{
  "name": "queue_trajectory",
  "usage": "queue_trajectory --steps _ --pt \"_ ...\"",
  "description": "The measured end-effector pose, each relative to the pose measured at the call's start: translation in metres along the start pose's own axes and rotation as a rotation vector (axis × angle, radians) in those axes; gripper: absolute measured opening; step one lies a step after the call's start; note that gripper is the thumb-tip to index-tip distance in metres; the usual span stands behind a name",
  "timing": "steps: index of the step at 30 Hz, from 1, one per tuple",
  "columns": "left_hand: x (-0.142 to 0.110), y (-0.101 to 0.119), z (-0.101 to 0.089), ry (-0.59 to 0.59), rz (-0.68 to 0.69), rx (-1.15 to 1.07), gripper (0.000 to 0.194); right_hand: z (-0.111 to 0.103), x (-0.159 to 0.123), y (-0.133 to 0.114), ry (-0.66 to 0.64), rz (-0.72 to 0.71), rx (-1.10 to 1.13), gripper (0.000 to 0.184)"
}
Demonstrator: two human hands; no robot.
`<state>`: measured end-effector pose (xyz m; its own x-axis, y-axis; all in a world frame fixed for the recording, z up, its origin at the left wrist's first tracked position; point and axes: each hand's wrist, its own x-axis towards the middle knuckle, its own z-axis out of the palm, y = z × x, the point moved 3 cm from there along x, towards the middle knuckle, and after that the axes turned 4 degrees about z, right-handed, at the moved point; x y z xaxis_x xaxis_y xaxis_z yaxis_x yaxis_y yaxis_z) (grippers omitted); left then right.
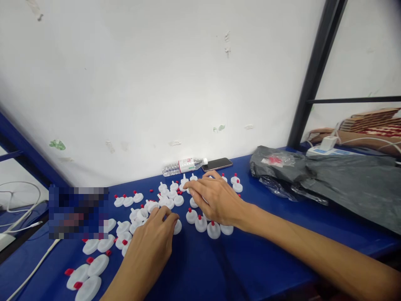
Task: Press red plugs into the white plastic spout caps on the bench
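Okay, I'm holding left hand [158, 229] and right hand [217, 198] half-curled over white caps [214, 230] on the blue table [194, 267] (can't tell if either's gripping); caps are looking light, stiffish, rims probably offering best hold.

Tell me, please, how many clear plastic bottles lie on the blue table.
1: the bottle lies behind the white plastic nozzle pieces, its white cap beside the black rectangular phone. Others could be hidden, perhaps under the grey plastic bag.
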<state>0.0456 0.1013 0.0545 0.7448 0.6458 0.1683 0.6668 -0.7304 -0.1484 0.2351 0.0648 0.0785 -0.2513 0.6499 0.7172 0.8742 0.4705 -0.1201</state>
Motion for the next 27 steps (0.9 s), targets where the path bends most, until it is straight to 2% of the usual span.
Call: queue_trajectory --steps 12,21,27 --pt "-0.001 0.004 0.001 -0.099 0.005 -0.03 0.04 0.007 -0.003 -0.006 -0.111 -0.027 -0.029 0.025" --pt "-0.002 0.005 0.006 -0.118 -0.007 -0.033 0.031 0.016 -0.007 -0.016 -0.271 -0.12 -0.032 0.023" --pt "-0.001 0.005 0.009 -0.111 -0.003 -0.004 0.028 0.02 -0.009 -0.017 -0.295 -0.123 -0.021 0.023"
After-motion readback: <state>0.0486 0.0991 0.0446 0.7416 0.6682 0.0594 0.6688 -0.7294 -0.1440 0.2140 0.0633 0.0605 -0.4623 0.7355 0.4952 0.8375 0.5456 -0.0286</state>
